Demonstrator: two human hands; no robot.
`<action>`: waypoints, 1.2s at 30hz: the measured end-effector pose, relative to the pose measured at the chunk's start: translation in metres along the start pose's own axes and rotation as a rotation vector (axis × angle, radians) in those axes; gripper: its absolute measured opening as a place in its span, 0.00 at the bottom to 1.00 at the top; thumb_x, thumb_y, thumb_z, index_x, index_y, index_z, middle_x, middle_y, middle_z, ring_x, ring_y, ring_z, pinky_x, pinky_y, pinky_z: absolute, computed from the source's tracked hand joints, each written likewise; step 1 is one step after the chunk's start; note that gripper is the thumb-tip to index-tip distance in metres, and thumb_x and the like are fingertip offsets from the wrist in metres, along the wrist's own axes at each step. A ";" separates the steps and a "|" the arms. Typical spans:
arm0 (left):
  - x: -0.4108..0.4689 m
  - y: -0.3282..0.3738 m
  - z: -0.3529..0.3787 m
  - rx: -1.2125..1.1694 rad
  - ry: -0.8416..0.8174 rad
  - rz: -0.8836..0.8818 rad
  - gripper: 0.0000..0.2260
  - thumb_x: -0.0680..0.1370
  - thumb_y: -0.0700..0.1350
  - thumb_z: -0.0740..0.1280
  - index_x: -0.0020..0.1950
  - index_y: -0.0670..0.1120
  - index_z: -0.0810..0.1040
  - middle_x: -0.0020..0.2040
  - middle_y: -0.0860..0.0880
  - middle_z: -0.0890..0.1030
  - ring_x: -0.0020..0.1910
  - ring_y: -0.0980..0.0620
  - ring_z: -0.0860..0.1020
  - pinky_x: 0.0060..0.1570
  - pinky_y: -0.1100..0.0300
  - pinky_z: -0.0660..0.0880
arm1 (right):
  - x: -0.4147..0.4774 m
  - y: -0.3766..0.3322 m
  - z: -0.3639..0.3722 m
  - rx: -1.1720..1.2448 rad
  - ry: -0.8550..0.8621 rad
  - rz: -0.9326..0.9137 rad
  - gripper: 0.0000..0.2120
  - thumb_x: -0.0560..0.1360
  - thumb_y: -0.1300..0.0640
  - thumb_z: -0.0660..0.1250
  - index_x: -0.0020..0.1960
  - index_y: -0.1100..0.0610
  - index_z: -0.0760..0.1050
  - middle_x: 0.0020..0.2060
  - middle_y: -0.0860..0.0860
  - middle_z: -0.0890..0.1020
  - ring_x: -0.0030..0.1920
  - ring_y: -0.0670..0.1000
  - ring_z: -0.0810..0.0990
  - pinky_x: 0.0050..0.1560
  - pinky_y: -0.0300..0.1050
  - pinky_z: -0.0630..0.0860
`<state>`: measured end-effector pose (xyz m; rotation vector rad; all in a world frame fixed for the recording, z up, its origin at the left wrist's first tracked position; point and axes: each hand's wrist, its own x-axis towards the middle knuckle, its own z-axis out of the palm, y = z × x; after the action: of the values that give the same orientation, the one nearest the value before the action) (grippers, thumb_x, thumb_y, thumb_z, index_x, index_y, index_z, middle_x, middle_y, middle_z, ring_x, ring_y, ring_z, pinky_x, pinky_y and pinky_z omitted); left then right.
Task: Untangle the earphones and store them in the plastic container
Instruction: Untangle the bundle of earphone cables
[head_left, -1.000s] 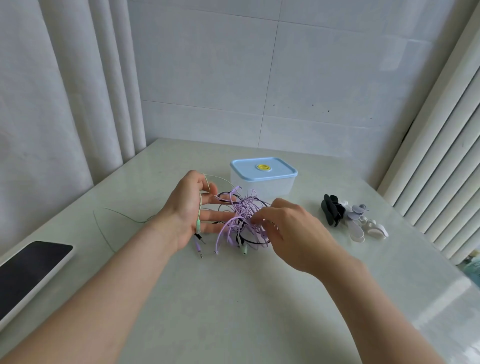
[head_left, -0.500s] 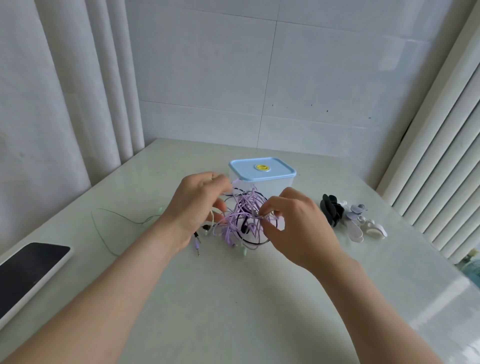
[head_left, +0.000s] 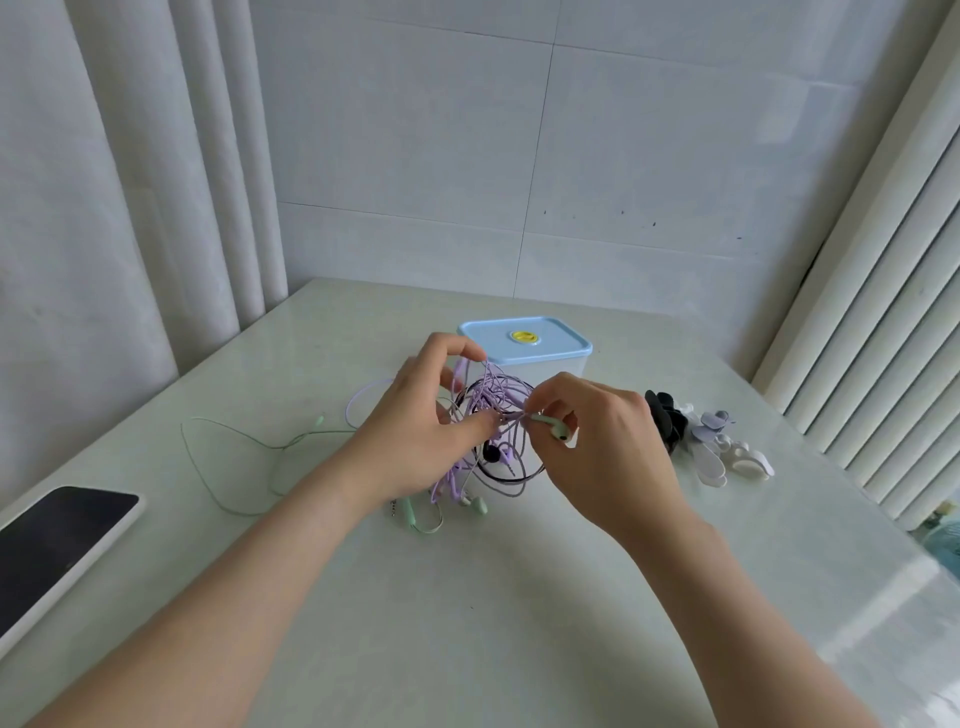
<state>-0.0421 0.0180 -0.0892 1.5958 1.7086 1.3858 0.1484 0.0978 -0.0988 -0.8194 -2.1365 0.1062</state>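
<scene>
A tangle of purple, black and pale green earphone cables (head_left: 496, 415) hangs lifted above the table between both hands. My left hand (head_left: 415, 431) pinches the purple cords on the tangle's left side. My right hand (head_left: 597, 436) pinches a pale green earbud (head_left: 550, 425) at the tangle's right side. A loose green cable (head_left: 228, 452) trails left across the table. Behind the tangle stands the clear plastic container (head_left: 566, 364) with its light blue lid (head_left: 524, 338) closed.
A phone (head_left: 57, 545) with a dark screen lies at the left table edge. Black, white and lilac cable winders (head_left: 701, 436) lie right of the container. Curtains hang left, a ribbed radiator-like wall stands right.
Both hands have lifted the tangle higher off the table. My right hand has pulled a green earbud out of the bundle, and more green cable lies spread to the left.
</scene>
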 end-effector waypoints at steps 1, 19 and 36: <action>-0.001 0.001 -0.001 0.033 -0.018 0.034 0.20 0.79 0.44 0.75 0.64 0.65 0.75 0.61 0.50 0.70 0.36 0.55 0.73 0.46 0.67 0.71 | 0.000 0.000 0.000 0.015 -0.003 -0.009 0.07 0.74 0.59 0.75 0.47 0.49 0.80 0.36 0.43 0.83 0.37 0.50 0.80 0.39 0.53 0.80; -0.002 -0.006 0.006 0.401 0.179 0.261 0.08 0.70 0.60 0.78 0.44 0.59 0.86 0.58 0.56 0.68 0.50 0.53 0.74 0.52 0.57 0.72 | -0.001 -0.003 0.003 0.049 -0.055 -0.027 0.14 0.69 0.63 0.79 0.41 0.51 0.75 0.32 0.40 0.77 0.38 0.45 0.77 0.35 0.39 0.72; 0.003 -0.007 0.005 0.231 0.222 0.235 0.05 0.74 0.50 0.80 0.43 0.55 0.85 0.50 0.50 0.71 0.49 0.59 0.75 0.49 0.77 0.65 | -0.002 -0.008 0.003 0.025 -0.068 0.089 0.12 0.73 0.40 0.74 0.38 0.47 0.78 0.31 0.42 0.80 0.36 0.43 0.79 0.40 0.46 0.79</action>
<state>-0.0424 0.0240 -0.0963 1.8791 1.9171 1.5756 0.1429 0.0908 -0.0991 -0.9074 -2.1580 0.2098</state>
